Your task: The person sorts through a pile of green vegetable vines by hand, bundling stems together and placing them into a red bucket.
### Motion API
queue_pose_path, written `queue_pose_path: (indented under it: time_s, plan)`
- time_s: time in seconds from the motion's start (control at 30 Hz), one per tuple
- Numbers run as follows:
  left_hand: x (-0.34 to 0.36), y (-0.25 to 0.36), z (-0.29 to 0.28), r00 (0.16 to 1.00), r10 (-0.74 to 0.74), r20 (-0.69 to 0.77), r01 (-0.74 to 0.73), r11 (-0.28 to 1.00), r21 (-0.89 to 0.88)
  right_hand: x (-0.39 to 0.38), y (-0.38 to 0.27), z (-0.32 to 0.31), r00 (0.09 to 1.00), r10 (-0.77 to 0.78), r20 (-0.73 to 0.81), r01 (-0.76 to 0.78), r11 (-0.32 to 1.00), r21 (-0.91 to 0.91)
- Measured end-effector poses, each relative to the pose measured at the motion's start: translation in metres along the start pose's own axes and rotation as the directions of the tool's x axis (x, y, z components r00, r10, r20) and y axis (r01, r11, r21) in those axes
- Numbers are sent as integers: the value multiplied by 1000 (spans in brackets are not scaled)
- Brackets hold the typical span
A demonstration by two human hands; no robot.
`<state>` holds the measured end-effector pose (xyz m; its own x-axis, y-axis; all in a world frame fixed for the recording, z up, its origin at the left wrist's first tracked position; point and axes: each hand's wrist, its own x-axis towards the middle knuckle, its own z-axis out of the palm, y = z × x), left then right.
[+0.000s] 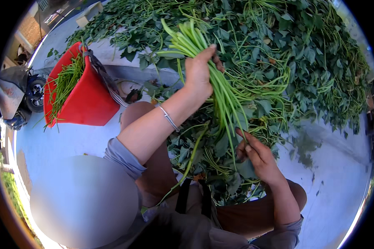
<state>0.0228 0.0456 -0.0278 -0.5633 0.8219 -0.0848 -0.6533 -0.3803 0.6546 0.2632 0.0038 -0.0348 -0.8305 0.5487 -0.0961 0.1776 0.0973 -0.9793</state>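
- Done so far: bundle of green stems (227, 97) gathered in the left hand (199, 74); more cut stems (67, 83) sit in the red bucket (89, 101), off to that hand's left.
- Left, by judgement: most of the material; a large leafy heap (316, 54) spreads beyond and right of both hands.
- Bundle's long axis: slanting, thicker ends up and away past the left fist, thinner ends trailing down toward the right hand (259, 159).
- Hands: left clenched round the bundle; right half-curled at the trailing ends, pinch cannot be confirmed.
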Motion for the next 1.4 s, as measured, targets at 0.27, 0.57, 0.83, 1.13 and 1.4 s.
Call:
queue_pose_path:
  time_s: [0.27, 0.57, 0.83, 1.13, 1.4]
  plan:
    - [4, -6, 8, 996, -45, 79, 49, 997, -51, -8, 16, 0, 994, 24, -111, -10, 992, 124]
    - [17, 5, 2, 999, -43, 26, 46, 994, -99, -9, 42, 14, 992, 111, -60, -106, 990, 91]
    - [20, 0, 0, 993, 15, -116, -23, 997, -67, 10, 74, 52, 950, -64, -306, -55, 929, -366]
    - [20, 9, -2, 982, 65, -179, -74, 996, -44, -1, 60, 66, 976, 153, 154, -213, 539, 815]
    - [18, 12, 0, 977, 44, -209, -49, 999, -19, -30, 44, 68, 985, 169, -36, -93, 694, 714]
